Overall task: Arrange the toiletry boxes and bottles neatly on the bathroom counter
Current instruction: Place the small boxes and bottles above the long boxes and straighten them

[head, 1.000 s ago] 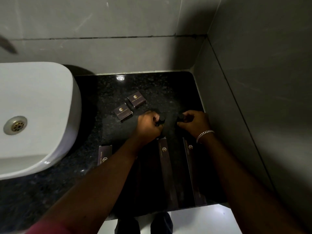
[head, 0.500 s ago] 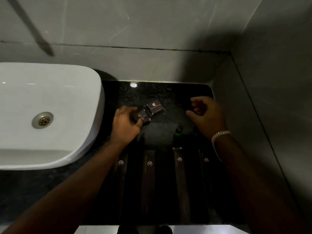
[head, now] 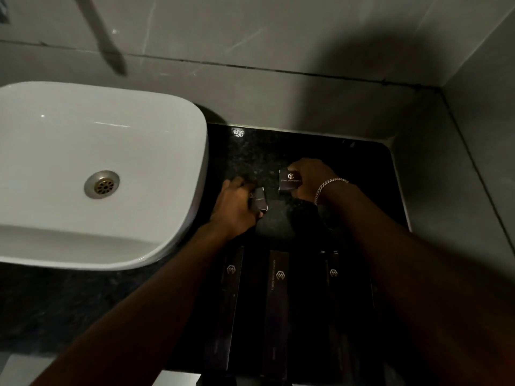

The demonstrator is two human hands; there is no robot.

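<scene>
Dark small box (head: pixel 289 181) in right hand (head: pixel 312 179), another (head: pixel 259 198) in left hand (head: pixel 237 207) (fingers curled round each, lettering unreadable)

The sink (head: pixel 167 151) sits on the left part of the counter (head: pixel 370 174), against the back wall. To its right, two small boxes lie side by side: the left small box (head: pixel 259 199) in the left hand (head: pixel 237 207), the right small box (head: pixel 289 181) in the right hand (head: pixel 312 176). Nearer to the person, three long boxes lie parallel: one on the left (head: pixel 230 291), one in the middle (head: pixel 277 302), one on the right (head: pixel 334 280).
</scene>
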